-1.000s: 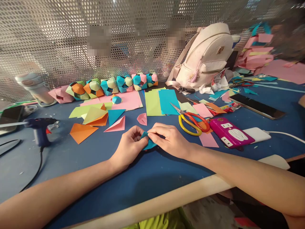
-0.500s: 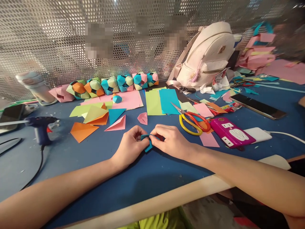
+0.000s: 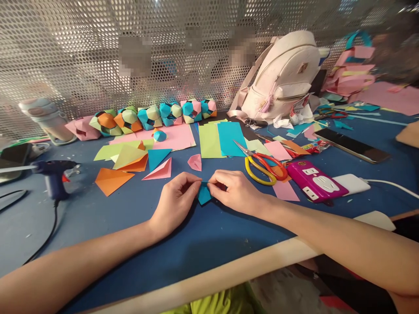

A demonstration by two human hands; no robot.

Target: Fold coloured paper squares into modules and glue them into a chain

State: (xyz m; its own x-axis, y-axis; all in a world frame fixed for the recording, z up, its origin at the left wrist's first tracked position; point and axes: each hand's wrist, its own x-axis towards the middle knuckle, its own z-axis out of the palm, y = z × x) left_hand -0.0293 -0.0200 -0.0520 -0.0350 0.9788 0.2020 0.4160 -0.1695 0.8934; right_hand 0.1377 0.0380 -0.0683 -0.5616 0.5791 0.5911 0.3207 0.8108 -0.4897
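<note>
A small folded piece of blue paper (image 3: 204, 195) is pinched between my two hands, just above the blue tabletop. My left hand (image 3: 175, 203) grips its left edge between thumb and fingers. On the opposite edge, my right hand (image 3: 234, 192) pinches it the same way. Beyond my hands lies a small folded pink paper (image 3: 195, 162). Left of that are a pink folded triangle (image 3: 160, 170), a blue folded triangle (image 3: 157, 158) and an orange folded paper (image 3: 113, 181).
Scissors (image 3: 260, 163) and a magenta power adapter (image 3: 317, 182) lie to the right, near a phone (image 3: 353, 145). A glue gun (image 3: 55, 174) stands at left. Several paper balls (image 3: 149, 117) line the mesh wall beside a backpack (image 3: 281, 78). Another person's hand (image 3: 407, 134) shows at right.
The blue paper has turned in my fingers, so a flat, pointed face now shows below them. Another person's hand has come further into view at the right edge.
</note>
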